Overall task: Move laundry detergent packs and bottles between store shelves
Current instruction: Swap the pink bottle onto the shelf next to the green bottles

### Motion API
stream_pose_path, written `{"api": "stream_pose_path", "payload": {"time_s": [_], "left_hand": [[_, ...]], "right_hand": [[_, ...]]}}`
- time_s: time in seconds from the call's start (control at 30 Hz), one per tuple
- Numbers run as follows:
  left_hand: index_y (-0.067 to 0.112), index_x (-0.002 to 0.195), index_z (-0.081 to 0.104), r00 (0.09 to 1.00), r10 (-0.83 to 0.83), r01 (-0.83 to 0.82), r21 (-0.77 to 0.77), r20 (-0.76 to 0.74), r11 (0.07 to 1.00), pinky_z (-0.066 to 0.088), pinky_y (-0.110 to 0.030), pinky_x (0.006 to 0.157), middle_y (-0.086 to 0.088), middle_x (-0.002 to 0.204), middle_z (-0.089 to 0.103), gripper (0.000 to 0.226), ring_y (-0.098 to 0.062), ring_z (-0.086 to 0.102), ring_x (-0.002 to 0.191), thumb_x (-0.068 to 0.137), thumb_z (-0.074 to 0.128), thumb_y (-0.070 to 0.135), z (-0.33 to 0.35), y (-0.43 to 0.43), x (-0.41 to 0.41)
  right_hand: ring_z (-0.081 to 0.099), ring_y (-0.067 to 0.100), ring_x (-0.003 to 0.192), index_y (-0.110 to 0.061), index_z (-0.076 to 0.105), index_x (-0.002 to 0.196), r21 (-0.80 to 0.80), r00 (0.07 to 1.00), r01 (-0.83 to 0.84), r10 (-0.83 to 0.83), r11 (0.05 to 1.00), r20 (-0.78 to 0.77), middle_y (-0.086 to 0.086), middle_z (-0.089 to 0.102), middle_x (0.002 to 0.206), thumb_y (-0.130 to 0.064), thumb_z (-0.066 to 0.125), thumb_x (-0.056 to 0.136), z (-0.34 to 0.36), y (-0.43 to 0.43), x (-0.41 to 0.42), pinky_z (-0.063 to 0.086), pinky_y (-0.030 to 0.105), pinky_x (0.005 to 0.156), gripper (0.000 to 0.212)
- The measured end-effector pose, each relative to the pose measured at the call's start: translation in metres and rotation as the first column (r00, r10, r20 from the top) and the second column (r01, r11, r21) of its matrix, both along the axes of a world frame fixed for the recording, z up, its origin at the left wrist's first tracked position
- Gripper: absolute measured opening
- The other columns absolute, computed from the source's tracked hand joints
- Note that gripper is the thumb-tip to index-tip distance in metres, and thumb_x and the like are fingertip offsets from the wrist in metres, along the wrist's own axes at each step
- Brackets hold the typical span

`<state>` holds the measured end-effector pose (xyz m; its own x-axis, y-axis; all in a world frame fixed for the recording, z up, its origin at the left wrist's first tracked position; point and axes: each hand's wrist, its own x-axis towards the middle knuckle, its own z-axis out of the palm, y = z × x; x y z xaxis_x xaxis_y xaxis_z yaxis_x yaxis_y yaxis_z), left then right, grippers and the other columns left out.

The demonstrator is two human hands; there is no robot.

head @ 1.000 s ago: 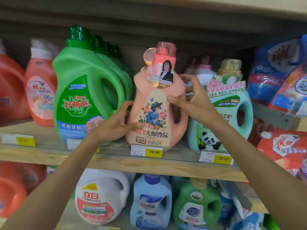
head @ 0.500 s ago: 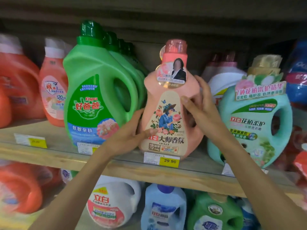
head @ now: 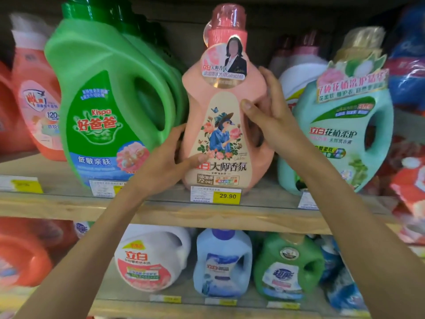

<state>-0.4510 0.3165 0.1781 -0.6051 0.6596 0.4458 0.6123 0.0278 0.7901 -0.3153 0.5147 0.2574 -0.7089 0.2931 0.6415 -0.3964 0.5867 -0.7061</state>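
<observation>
left hand cupped, right hand clasping

The pink bottle looks like smooth, matt plastic, with a see-through pink plastic cap on top and a paper-like cream label on its front. Just left of the pink bottle, the big green bottle is smooth plastic with a soft shine and a glossy label. Under the pink bottle, the shelf looks like pale, rough wood, and the yellow price tag on its edge looks like paper.
</observation>
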Motion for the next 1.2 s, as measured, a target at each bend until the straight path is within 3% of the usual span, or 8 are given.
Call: {"api": "stream_pose_path", "payload": {"time_s": [0.17,0.27,0.4,0.53,0.67,0.73,0.97,1.2], "left_hand": [[0.034,0.146,0.036,0.997,0.062,-0.063,-0.038,-0.043,0.997,0.057,-0.046,0.094,0.009,0.129,0.068,0.095,-0.013,0.069,0.114,0.069,0.068,0.080,0.002,-0.004,0.007],[0.033,0.147,0.036,0.966,0.177,-0.196,-0.088,-0.188,0.977,0.059,-0.045,0.090,0.007,0.127,0.069,0.096,-0.016,0.070,0.109,0.070,0.054,0.088,0.002,-0.007,0.018],[0.027,0.144,0.044,0.867,0.322,-0.390,-0.117,-0.379,0.913,0.059,-0.043,0.081,-0.001,0.115,0.074,0.083,-0.025,0.072,0.098,0.081,0.048,0.080,0.011,-0.010,0.039],[0.018,0.132,0.051,0.780,0.382,-0.510,-0.150,-0.496,0.847,0.050,-0.038,0.069,-0.007,0.102,0.075,0.054,-0.034,0.069,0.095,0.093,0.056,0.056,0.017,-0.012,0.058],[0.016,0.127,0.056,0.692,0.442,-0.602,-0.119,-0.570,0.789,0.036,-0.031,0.063,-0.009,0.093,0.074,0.048,-0.036,0.068,0.090,0.096,0.056,0.052,0.026,-0.017,0.084],[0.020,0.135,0.053,0.674,0.463,-0.614,-0.089,-0.576,0.784,0.039,-0.033,0.065,-0.009,0.100,0.075,0.047,-0.036,0.070,0.094,0.097,0.057,0.047,0.031,-0.017,0.097],[0.027,0.153,0.031,0.610,0.372,-0.721,-0.294,-0.700,0.627,0.043,-0.049,0.100,-0.006,0.146,0.049,0.065,-0.036,0.054,0.125,0.096,0.057,0.041,0.040,-0.005,0.153],[0.026,0.139,0.052,0.468,0.290,-0.783,-0.240,-0.834,0.574,0.051,-0.047,0.084,-0.009,0.118,0.066,0.052,-0.037,0.064,0.106,0.090,0.063,0.037,0.050,0.005,0.205]], "right_hand": [[0.047,0.004,0.133,-0.021,0.021,0.155,0.037,0.999,0.048,-0.049,0.998,0.020,-0.004,0.042,0.151,-0.025,0.061,0.097,0.004,-0.003,0.006,0.040,0.027,0.111,0.071],[0.054,0.008,0.122,-0.023,0.022,0.155,0.065,0.997,0.065,-0.068,0.996,0.038,-0.007,0.048,0.145,-0.028,0.061,0.096,0.006,-0.006,0.010,0.048,0.026,0.095,0.071],[0.048,-0.015,0.106,-0.025,0.019,0.155,0.151,0.986,0.115,-0.131,0.982,0.098,-0.025,0.046,0.126,-0.026,0.058,0.099,0.012,-0.008,0.016,0.035,0.002,0.093,0.069],[0.042,0.019,0.136,-0.029,0.006,0.158,0.329,0.951,0.131,-0.213,0.935,0.224,0.001,0.044,0.149,-0.034,0.066,0.091,0.018,-0.009,0.032,0.034,0.032,0.110,0.090],[0.048,0.033,0.130,-0.035,0.012,0.151,0.473,0.907,0.132,-0.298,0.871,0.296,0.013,0.044,0.147,-0.053,0.061,0.077,0.017,-0.008,0.056,0.043,0.050,0.105,0.090],[0.054,0.036,0.116,-0.033,0.022,0.144,0.580,0.871,0.138,-0.377,0.803,0.314,0.016,0.052,0.132,-0.050,0.060,0.082,0.017,-0.007,0.073,0.048,0.049,0.094,0.075],[0.044,0.036,0.123,-0.025,0.042,0.140,0.849,0.740,0.150,-0.627,0.506,0.243,0.012,0.047,0.132,-0.049,0.056,0.092,0.005,0.003,0.121,0.043,0.047,0.097,0.056],[0.036,0.034,0.130,-0.025,0.039,0.143,0.892,0.718,0.130,-0.662,0.433,0.217,0.010,0.039,0.140,-0.053,0.055,0.091,-0.012,0.010,0.172,0.039,0.045,0.098,0.061]]}}
